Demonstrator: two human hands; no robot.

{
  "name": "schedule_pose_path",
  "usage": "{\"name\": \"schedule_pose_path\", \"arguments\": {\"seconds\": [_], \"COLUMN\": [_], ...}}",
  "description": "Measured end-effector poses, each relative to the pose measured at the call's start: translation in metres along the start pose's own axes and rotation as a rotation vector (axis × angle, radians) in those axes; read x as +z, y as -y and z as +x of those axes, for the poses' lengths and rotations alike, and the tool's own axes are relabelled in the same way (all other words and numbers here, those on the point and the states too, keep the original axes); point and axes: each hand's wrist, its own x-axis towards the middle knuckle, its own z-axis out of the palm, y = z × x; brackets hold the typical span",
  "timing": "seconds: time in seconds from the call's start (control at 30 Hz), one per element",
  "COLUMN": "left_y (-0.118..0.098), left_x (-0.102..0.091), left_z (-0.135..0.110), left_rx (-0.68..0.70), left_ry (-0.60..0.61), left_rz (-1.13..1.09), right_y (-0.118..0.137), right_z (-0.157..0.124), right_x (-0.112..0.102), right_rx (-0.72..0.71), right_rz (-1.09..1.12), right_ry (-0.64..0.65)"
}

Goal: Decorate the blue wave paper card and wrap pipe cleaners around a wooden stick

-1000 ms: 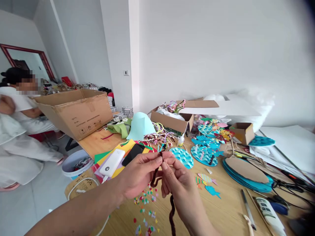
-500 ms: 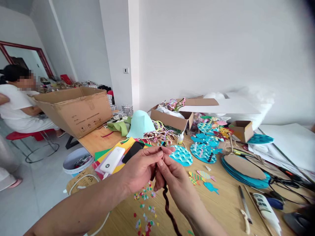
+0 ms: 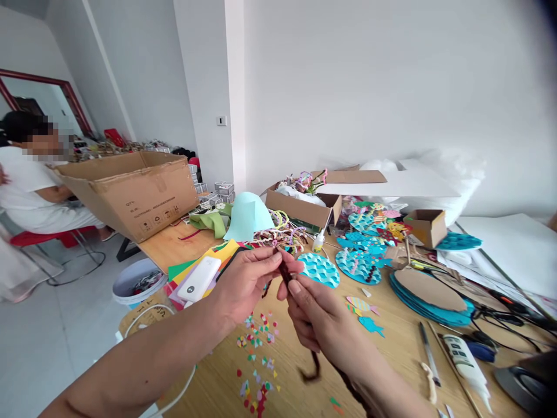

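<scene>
Dark brown pipe cleaners (image 3: 284, 270), twisted together, run between my two hands above the wooden table. My left hand (image 3: 243, 281) pinches their upper end between thumb and fingers. Just below it, my right hand (image 3: 319, 307) is closed round them with the thumb on top. A bent brown tail hangs under the right hand, and another strand passes beneath that wrist. Behind the hands lies a blue wave-patterned oval (image 3: 321, 271). Right of them are a blue paper fish (image 3: 371, 326) and a striped paper fish (image 3: 361, 304). Small paper confetti (image 3: 256, 339) lies scattered below.
A power bank (image 3: 203, 278) rests on coloured sheets at left. Behind are a large cardboard box (image 3: 143, 200) and a seated person (image 3: 30, 180). A glue bottle (image 3: 319, 240) stands beyond the hands. At right lie stacked ovals (image 3: 430, 290), a pen (image 3: 429, 351) and a white tube (image 3: 465, 363).
My right hand has slid down and right along the pipe cleaners, away from the left fingertips. More of the twisted length shows between the hands, and a bent tail now hangs below.
</scene>
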Motion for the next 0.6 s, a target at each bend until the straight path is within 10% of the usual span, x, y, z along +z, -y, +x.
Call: {"name": "schedule_pose_path", "arguments": {"seconds": [0.6], "left_y": [-0.016], "left_x": [-0.036], "left_z": [0.008], "left_rx": [0.153], "left_ry": [-0.205], "left_rz": [-0.134], "right_y": [-0.022], "right_z": [-0.055], "right_x": [-0.032], "right_rx": [0.205], "right_rz": [-0.206], "right_ry": [0.057]}}
